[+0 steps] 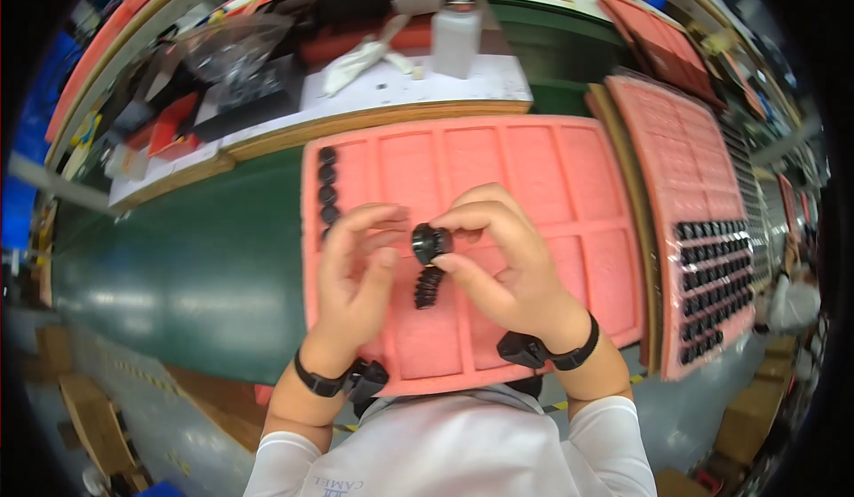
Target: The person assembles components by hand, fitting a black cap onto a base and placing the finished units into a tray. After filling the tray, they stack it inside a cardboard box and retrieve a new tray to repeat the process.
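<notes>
My right hand (511,270) pinches a small black round part (427,243) with a glossy face, lens-like, between thumb and fingertips. To its left, my left hand (354,275) holds nothing, with its thumb and fingers apart. Beneath both hands lies a pink foam tray (534,177) divided into rectangular compartments. A short row of black ringed parts (428,289) shows just below the held piece. Along the tray's left side runs a column of black round parts (328,174), its lower end partly hidden by my left hand.
Beyond the tray, a white shelf (400,88) carries a translucent bottle (456,39), a white glove or cloth (360,63) and a black box (249,106) with clear plastic bags. A wrapped pink tray (685,168) with rows of black parts stands right. Green table (178,257) extends left.
</notes>
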Available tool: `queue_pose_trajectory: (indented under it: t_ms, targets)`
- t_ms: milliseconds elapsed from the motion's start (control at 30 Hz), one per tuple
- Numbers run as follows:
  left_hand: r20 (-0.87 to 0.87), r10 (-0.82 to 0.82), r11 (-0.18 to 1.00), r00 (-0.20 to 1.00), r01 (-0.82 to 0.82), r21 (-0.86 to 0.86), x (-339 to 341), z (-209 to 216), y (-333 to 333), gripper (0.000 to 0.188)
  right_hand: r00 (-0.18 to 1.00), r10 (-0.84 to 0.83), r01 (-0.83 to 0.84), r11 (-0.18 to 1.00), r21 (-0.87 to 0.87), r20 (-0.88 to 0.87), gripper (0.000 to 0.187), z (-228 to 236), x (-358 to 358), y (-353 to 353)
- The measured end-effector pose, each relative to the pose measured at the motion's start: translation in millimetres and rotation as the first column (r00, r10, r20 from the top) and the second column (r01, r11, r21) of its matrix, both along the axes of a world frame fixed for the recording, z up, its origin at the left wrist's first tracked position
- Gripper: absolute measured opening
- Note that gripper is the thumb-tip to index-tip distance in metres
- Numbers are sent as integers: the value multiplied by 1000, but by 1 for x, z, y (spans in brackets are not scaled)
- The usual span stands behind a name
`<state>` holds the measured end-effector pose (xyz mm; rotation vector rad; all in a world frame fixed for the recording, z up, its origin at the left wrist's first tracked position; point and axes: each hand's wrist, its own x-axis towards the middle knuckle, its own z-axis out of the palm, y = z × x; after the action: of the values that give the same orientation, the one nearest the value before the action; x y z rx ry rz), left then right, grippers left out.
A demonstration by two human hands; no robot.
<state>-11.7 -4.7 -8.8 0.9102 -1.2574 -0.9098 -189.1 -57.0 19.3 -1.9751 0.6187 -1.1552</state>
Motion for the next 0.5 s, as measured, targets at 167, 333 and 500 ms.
queue_pose_trajectory:
  t_ms: [167, 333, 500]
  targets:
    - [69, 100, 993, 993, -104, 57, 2, -3, 0, 21, 953, -197, 141, 961, -237, -230, 29, 12, -58, 25]
    - [90, 101, 995, 991, -100, -18, 7, -14, -4, 18, 777, -506, 424, 860, -283, -374, 27, 14, -144, 66]
    - [116, 101, 995, 988, -100, -15, 8, -16, -7, 16, 429, -796, 778, 566, -273, -428, 22, 32, -248, 104]
